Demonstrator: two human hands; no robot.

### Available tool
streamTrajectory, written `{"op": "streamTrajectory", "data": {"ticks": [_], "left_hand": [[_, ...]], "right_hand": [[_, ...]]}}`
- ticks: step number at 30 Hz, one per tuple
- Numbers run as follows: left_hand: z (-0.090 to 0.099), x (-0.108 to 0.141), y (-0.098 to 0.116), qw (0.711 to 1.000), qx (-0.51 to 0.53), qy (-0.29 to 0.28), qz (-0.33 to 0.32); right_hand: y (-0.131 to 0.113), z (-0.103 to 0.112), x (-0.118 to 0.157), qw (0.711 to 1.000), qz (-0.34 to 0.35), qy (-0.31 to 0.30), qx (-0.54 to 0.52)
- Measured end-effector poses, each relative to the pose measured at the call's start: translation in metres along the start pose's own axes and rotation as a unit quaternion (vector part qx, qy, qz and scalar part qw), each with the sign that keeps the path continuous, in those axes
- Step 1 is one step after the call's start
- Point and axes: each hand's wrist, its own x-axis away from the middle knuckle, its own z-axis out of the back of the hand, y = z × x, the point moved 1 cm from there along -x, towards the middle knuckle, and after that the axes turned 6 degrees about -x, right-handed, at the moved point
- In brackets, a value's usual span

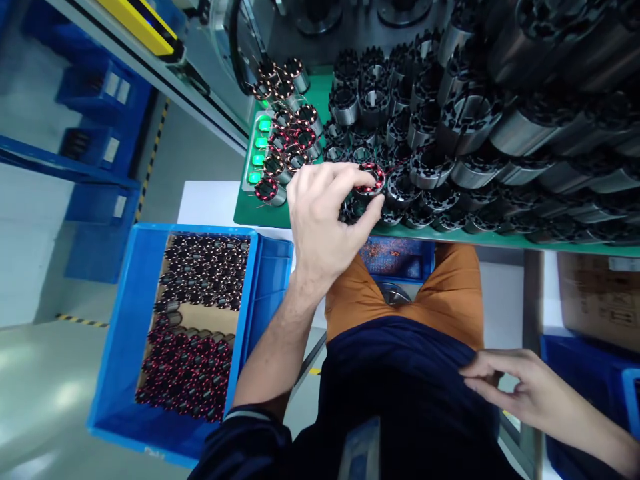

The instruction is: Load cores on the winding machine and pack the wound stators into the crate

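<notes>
My left hand point(325, 213) is over the front of the green work surface point(273, 212), its thumb and fingers closed round a metal ring-shaped core wound with red wire point(371, 179). Rows of black slotted cores without visible wire point(470, 120) stand just right of it. Several cores with copper or red windings point(284, 133) stand to its left, beside a strip of lit green buttons point(258, 160). My right hand point(520, 387) is low at the right, near the dark shirt, with thumb and index finger curved towards each other; whether anything lies between the fingertips is unclear.
A large blue crate point(113, 347) at the lower left holds many wound cores point(187, 373). Below the work surface, a blue tray point(400, 257) with copper-coloured scraps sits between the legs. A cardboard box point(600, 300) is at the right, blue shelf bins point(97, 200) at the far left.
</notes>
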Motion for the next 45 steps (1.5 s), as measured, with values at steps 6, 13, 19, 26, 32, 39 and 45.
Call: {"op": "streamTrajectory", "data": {"ticks": [6,13,19,26,32,39,45], "left_hand": [[0.034,0.047,-0.059,0.969,-0.011,0.204,0.139],[0.011,0.053,-0.124,0.966,-0.013,0.168,0.198],[0.027,0.048,-0.085,0.952,-0.006,0.226,0.205],[0.069,0.077,0.046,0.981,0.176,0.022,0.077],[0.028,0.094,0.087,0.946,0.310,-0.053,0.076],[0.039,0.098,0.069,0.988,0.132,0.000,-0.077],[0.038,0.087,0.057,0.981,0.164,-0.023,-0.101]], "right_hand": [[0.008,0.000,0.000,0.999,0.034,0.019,-0.004],[0.005,-0.005,-0.023,0.995,0.079,-0.031,0.041],[-0.014,-0.018,-0.029,0.997,0.067,0.007,-0.034],[-0.068,-0.029,-0.061,0.916,0.139,0.237,-0.292],[-0.103,-0.025,-0.079,0.948,0.072,0.159,-0.267],[-0.087,-0.018,-0.068,0.939,0.050,0.195,-0.279],[-0.081,-0.018,-0.065,0.941,0.058,0.197,-0.268]]}}
